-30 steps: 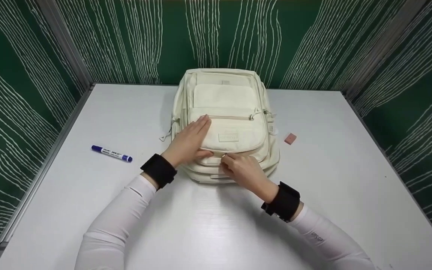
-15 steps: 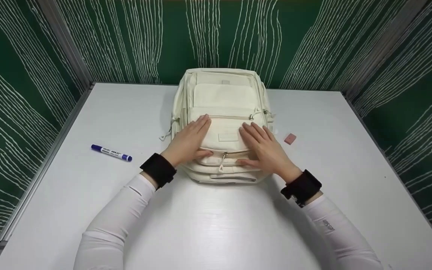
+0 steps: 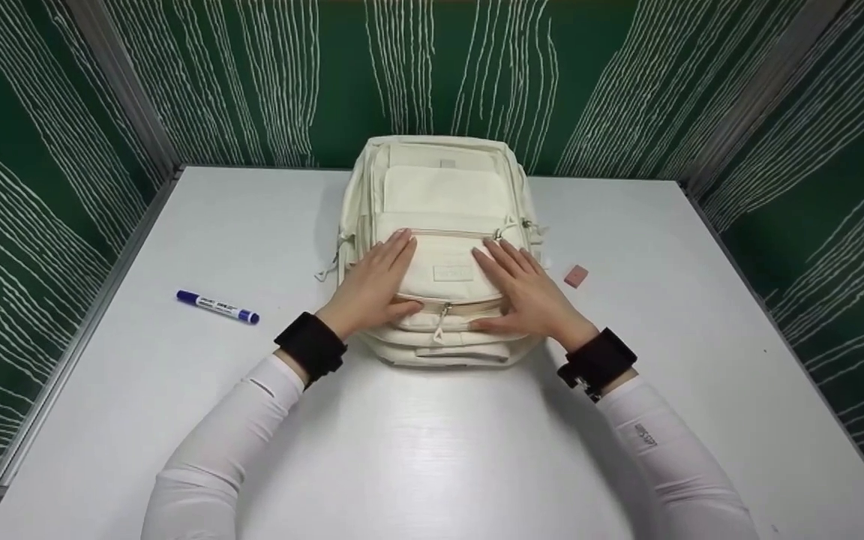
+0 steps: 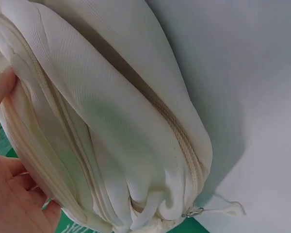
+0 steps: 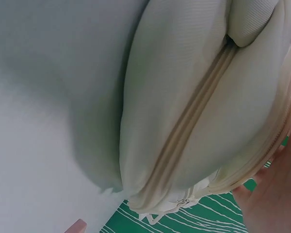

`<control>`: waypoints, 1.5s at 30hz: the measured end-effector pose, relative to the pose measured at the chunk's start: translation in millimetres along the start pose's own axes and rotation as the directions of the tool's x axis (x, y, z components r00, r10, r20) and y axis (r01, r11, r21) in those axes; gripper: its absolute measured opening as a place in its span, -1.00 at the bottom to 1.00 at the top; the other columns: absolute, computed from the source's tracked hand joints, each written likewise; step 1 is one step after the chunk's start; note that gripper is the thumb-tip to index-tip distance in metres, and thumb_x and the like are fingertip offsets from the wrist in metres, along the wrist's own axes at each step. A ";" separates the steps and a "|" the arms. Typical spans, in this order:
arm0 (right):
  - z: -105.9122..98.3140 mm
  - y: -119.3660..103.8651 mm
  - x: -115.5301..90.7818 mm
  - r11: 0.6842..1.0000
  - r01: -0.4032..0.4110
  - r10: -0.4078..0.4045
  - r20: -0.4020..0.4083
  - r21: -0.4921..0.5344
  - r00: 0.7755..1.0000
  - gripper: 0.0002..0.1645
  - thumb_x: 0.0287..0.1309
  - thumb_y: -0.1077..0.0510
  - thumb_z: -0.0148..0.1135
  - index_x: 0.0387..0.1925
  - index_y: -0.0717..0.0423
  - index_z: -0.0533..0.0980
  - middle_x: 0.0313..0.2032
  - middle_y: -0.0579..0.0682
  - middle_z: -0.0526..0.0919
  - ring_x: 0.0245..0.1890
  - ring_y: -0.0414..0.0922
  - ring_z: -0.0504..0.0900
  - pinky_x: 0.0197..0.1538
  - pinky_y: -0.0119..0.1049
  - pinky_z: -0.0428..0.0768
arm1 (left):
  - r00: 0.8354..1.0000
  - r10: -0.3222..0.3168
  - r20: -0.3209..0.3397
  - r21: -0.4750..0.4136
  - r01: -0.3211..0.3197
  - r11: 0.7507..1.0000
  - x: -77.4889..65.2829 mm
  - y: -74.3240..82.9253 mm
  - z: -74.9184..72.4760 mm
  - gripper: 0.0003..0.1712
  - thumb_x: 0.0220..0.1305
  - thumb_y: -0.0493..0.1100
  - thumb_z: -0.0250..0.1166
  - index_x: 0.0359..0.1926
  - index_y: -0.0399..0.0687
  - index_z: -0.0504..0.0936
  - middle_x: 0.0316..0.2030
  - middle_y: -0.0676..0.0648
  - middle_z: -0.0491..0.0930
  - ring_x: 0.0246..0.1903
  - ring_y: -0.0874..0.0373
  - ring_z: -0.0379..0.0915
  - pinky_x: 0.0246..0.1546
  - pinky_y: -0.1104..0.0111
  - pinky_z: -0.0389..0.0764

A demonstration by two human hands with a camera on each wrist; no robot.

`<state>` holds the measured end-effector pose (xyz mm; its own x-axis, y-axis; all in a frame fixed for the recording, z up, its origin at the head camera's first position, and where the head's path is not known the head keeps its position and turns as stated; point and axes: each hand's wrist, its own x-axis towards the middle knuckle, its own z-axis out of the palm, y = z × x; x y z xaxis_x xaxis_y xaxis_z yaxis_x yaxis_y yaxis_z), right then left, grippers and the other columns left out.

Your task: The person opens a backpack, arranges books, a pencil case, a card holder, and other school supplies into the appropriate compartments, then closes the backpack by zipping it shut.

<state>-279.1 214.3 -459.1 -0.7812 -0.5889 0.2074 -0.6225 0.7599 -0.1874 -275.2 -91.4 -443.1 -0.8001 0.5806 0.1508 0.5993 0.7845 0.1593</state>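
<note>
A cream backpack [image 3: 443, 191] lies on the white table with its front pockets facing up. My left hand [image 3: 372, 289] rests on the left part of its front pocket, fingers straight and thumb spread toward the middle. On the right part lies my right hand [image 3: 533, 296], likewise with extended fingers. Between the thumbs, a zipper pull [image 3: 441, 326] hangs from the front pocket's zipper. Each wrist view shows the bag's side seams close up, with the left hand [image 4: 19, 194] and the right hand [image 5: 276, 184] at the pocket's edges.
A blue-capped marker [image 3: 217, 307] lies on the table [image 3: 417, 450] left of the bag. To the right of the bag is a small pink block [image 3: 576, 276], its corner also in the right wrist view. Green walls with white lines [image 3: 342, 75] enclose the table's back and sides.
My right hand has let go of the front zipper pull and moved right, to lie with straight fingers on the pocket. The left hand has stayed in place on the bag.
</note>
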 end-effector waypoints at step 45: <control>2.5 -1.2 -0.6 0.999 -0.004 0.005 -0.040 0.037 0.999 0.38 -0.02 -0.46 0.45 0.64 -0.05 -0.01 0.66 0.09 -0.03 0.67 0.16 -0.08 0.66 0.20 -0.07 | 0.975 -0.180 -0.128 -0.211 0.151 0.966 -13.8 69.0 13.6 -0.93 0.26 -0.17 0.43 -0.35 -0.04 0.81 -0.40 -0.01 0.79 -0.37 0.07 0.71 -0.31 0.22 0.70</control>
<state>-278.1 213.0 -461.4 -0.7821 -0.5733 0.2443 -0.6208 0.7513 -0.2240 -223.1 -42.3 -447.4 -0.8851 0.3968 0.2432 0.4635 0.7993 0.3825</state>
